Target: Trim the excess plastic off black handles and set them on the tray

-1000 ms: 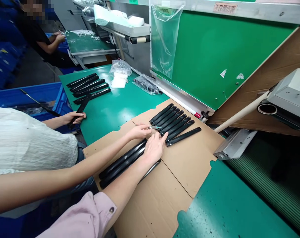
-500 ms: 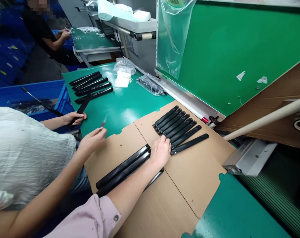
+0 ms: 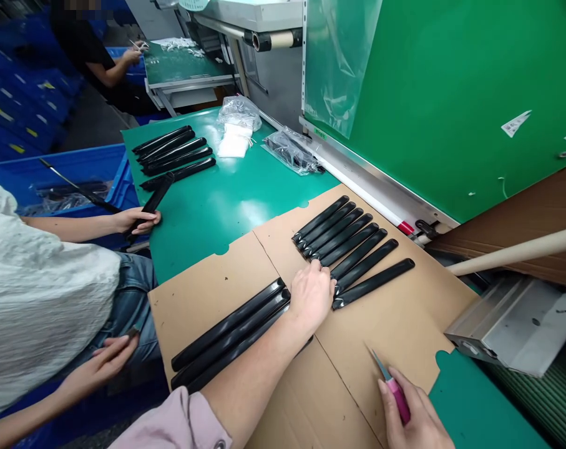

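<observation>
My left hand (image 3: pixel 313 290), in a pink sleeve, reaches across the cardboard with curled fingers at the near ends of a row of glossy black strips (image 3: pixel 352 240). It pinches a strip's end there; the fingertips are partly hidden. Under my left forearm lie several longer black strips (image 3: pixel 231 324) side by side. At the lower right, my right hand (image 3: pixel 416 411) is closed around the pink handle of a small knife (image 3: pixel 397 396). The pointed metal blade aims up and left over the bare cardboard (image 3: pixel 367 340).
A co-worker's hand (image 3: pixel 140 221) at left holds a black strip; the other hand (image 3: pixel 109 362) hangs low. More black strips (image 3: pixel 177 149) and plastic bags (image 3: pixel 292 149) lie on the green tabletop (image 3: pixel 193 218). A metal bracket (image 3: pixel 512 333) and pole (image 3: pixel 521 252) border the right.
My right hand has come into view at the lower right with the knife. My left hand stays at the row's ends. The co-worker's nearer hand has drawn back and down.
</observation>
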### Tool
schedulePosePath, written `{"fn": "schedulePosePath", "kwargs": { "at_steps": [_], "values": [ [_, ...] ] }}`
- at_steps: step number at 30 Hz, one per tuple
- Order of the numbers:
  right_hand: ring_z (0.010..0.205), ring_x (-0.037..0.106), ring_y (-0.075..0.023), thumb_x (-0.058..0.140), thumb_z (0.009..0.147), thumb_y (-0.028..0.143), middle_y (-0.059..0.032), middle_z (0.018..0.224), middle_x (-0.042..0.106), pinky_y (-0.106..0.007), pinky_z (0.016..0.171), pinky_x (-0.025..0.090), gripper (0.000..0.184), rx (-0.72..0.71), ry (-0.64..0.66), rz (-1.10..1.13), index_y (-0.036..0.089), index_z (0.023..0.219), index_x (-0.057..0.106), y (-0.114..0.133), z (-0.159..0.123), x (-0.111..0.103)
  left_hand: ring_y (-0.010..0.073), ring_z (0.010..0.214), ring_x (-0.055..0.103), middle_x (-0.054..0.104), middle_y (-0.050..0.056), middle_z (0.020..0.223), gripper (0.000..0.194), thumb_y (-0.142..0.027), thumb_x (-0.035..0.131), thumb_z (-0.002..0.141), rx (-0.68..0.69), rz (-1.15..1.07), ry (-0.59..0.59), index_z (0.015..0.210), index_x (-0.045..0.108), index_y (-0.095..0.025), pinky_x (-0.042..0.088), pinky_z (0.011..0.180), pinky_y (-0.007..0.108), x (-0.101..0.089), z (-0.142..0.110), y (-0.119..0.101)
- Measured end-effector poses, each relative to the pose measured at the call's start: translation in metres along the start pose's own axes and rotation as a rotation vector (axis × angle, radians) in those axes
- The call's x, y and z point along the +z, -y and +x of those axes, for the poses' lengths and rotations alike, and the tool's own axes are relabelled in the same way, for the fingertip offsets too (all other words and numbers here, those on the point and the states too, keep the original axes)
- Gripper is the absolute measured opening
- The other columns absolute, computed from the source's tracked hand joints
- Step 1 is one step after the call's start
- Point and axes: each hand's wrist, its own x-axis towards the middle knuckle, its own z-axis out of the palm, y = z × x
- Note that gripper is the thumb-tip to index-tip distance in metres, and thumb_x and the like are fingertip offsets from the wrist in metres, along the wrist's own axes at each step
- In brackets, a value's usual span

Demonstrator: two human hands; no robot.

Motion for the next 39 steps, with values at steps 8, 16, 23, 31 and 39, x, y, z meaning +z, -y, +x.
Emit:
{"fn": "schedulePosePath", "kwargs": {
  "at_steps": [8,16,23,31,39],
  "values": [
    [0.099,0.065,-0.0246,0.046,0.092,0.055,-0.0049,0.112,0.069,-0.032,0.074,0.055,0.045,-0.241,0.015,-0.112,0.023,0.115,0.066,-0.037,0.022,0.005,0.0246,0.094,0.064,0.059,0.01,0.103,0.026,-0.035,0.05,0.091,-0.002,0.062,0.069,0.094,0.068,-0.017,0.049,0.081,0.036,-0.007,0.019,-0.008],
    [0.1,0.064,-0.0262,0.049,0.091,0.055,-0.0061,0.116,0.068,-0.034,0.076,0.055,0.045,-0.286,-0.01,-0.133,0.023,0.117,0.066,-0.046,0.019,0.003,0.0233,0.091,0.065,0.06,0.007,0.106,0.026,-0.039,0.055,0.087,0.004,0.038,0.042,0.097,0.069,-0.02,0.051,0.074,0.034,-0.012,0.026,-0.006],
    [0.109,0.059,-0.0335,0.049,0.093,0.051,-0.0131,0.128,0.059,-0.044,0.086,0.049,0.053,-0.25,-0.293,-0.057,0.02,0.135,0.052,-0.001,0.027,-0.059,0.0171,0.082,0.064,0.065,0.001,0.097,0.029,-0.038,0.059,0.084,0.22,-0.085,-0.178,0.109,0.07,-0.027,0.046,0.077,0.031,-0.064,-0.008,0.017],
    [0.131,0.041,-0.0393,0.041,0.089,0.067,-0.0199,0.143,0.043,-0.056,0.105,0.032,0.079,-0.472,-0.452,-0.079,0.012,0.145,0.036,0.052,0.046,-0.129,0.0152,0.081,0.062,0.067,0.002,0.089,0.023,-0.038,0.064,0.083,0.563,-0.404,-0.09,0.099,0.076,-0.029,0.049,0.078,0.027,-0.16,-0.081,0.027],
    [0.062,0.061,-0.0181,0.063,0.08,0.057,-0.0059,0.084,0.068,-0.027,0.057,0.048,0.041,-0.314,0.916,0.541,0.022,0.101,0.064,0.042,-0.022,-0.169,0.0182,0.078,0.064,0.07,0.009,0.09,0.038,-0.044,0.077,0.072,0.893,-0.747,0.174,0.103,0.076,-0.022,0.051,0.074,0.028,-0.172,-0.11,0.037]
  ]
}}
